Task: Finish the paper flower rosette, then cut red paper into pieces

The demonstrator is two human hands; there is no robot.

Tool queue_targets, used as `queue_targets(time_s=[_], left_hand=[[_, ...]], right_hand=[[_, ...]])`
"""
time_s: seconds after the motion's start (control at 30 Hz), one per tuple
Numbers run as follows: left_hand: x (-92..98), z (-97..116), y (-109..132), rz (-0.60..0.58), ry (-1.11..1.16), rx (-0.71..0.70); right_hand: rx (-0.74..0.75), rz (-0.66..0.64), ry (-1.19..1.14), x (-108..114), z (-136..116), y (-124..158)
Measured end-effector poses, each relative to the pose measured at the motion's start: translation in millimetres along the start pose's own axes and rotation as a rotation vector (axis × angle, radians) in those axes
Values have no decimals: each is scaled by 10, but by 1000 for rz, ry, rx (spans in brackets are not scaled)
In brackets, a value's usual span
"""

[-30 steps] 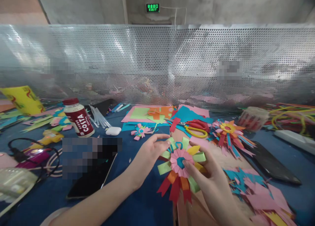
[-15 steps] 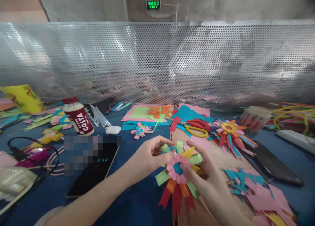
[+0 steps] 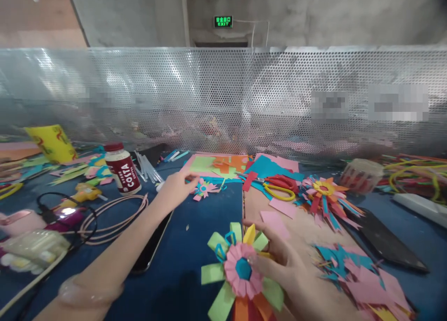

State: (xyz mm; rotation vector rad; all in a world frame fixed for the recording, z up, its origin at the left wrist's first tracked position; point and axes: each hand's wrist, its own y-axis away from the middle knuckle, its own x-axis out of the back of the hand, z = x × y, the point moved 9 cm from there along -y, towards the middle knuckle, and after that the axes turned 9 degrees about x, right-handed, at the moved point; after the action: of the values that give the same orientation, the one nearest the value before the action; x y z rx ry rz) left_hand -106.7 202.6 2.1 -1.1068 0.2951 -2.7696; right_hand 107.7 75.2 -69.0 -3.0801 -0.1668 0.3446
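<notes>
Reader: What bounded the far side?
Author: A perforated metal partition point(image 3: 223, 97) spanned the full width; beyond it, a lit green exit sign point(image 3: 223, 22) showed against a concrete wall point(image 3: 139, 18).
Reader: What occupied the left?
Author: A red-capped coffee bottle point(image 3: 123, 172) stood there, with a yellow cylinder point(image 3: 56, 144) farther left and a coiled pink cable point(image 3: 144, 202) nearer.
Reader: And the right?
Author: A flat black device point(image 3: 387, 242) lay near a white bar-shaped object point(image 3: 419, 207); a clear, red-marked cup point(image 3: 361, 175) was farther off.

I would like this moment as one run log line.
left hand: beside small paper flower, contact unclear | right hand: holds larger paper flower, bottom outside view | bottle: standing at left
</notes>
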Motion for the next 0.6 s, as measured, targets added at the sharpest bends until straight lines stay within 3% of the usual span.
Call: queue_targets(time_s=[0.13,0.2,0.37,0.6], left_hand=[[-477,87,-70,-185,-272,-166],[-654,211,-167,-178,-385,-210],[-958,406,-535,-132,-542,-186],[-1242,347,-696,-234,-663,-80]], right_hand=[[34,-16,17,-46,-16,25],[43,-18,28,-44,-3,7],[62,-33,47,-6,-15,-37],[13,-61,115,36,-66,-51]])
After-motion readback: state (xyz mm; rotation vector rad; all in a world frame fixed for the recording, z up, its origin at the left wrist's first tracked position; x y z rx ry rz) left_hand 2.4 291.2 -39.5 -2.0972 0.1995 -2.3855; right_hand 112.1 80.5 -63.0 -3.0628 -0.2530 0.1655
